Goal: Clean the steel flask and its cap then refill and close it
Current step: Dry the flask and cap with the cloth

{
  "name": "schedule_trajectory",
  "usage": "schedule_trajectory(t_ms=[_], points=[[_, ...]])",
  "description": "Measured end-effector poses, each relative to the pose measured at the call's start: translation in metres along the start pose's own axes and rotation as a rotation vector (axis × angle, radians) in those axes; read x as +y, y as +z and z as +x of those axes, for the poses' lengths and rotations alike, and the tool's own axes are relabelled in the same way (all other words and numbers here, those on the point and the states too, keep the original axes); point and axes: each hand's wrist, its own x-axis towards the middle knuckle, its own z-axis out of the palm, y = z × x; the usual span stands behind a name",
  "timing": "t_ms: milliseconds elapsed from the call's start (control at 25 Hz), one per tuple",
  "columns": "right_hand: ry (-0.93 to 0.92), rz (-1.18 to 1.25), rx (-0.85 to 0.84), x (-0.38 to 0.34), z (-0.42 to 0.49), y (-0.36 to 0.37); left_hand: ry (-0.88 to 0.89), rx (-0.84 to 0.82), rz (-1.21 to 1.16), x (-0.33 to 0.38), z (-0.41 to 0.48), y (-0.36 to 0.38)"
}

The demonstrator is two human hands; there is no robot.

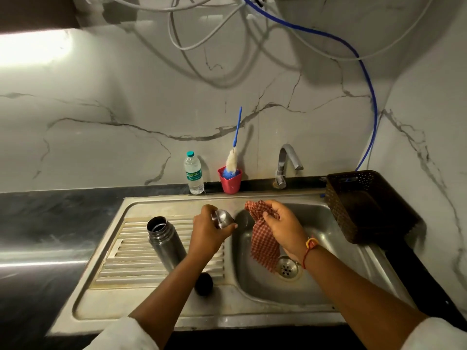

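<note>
Head view: flask upright, mouth up.

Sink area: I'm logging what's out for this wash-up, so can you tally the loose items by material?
Steel: 2, flask and cap
Plastic: 4, water bottle, pink cup, brush, basket
Cloth: 1, checked cloth
Total: 7

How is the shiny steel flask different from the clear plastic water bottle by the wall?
The steel flask is open, with no cap on; the clear plastic water bottle wears its green cap. The flask is grey metal you cannot see through; the bottle is see-through with a green label. The flask stands on the ribbed draining board of the sink; the bottle stands on the dark counter against the marble wall. Both stand upright.
</note>
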Motion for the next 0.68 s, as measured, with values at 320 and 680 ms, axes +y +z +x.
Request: schedule_trajectory(t_ms=[320,680], points=[[0.05,0.002,0.103,0.003,-0.004,0.012,-0.05,0.0,0.34,-0.036,0.015,0.02],[0.152,0.145,0.133,0.028,0.005,-0.002,-0.075,-0.025,0.524,-0.076,0.036,0.038]])
